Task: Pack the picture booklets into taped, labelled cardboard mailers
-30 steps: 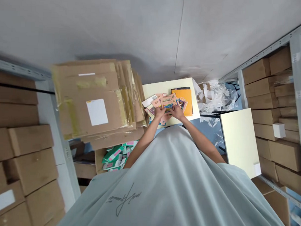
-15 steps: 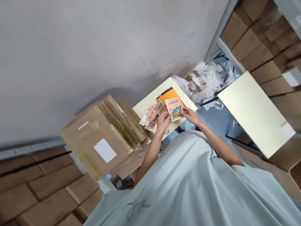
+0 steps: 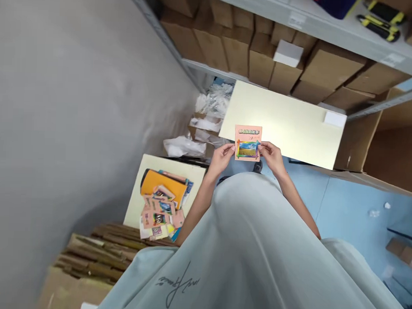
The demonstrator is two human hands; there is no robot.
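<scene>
A thin pink booklet (image 3: 247, 151), with printed lettering at its top and a landscape picture in a rainbow frame below, is held up between both hands. My left hand (image 3: 222, 160) pinches its left edge. Its right edge is gripped by the thumb and fingers of my right hand (image 3: 273, 158). Behind the booklet lies the near edge of a pale yellow table (image 3: 284, 121). Similar pink booklets (image 3: 160, 211) lie in a loose pile, overlapping an orange folder (image 3: 162, 184), on a second pale tabletop (image 3: 131, 210) to the left.
Flattened cardboard (image 3: 97, 254) is stacked at the lower left. Shelves with brown boxes (image 3: 263, 62) run along the back. Shredded white paper (image 3: 214, 103) fills the corner between the tables. An open carton (image 3: 392, 138) stands at the right, and a small white box (image 3: 334, 118) sits on the far table.
My view has turned right, away from the tabletop with the pile and towards the other pale table. Both hands have carried the pink booklet along, off the pile.
</scene>
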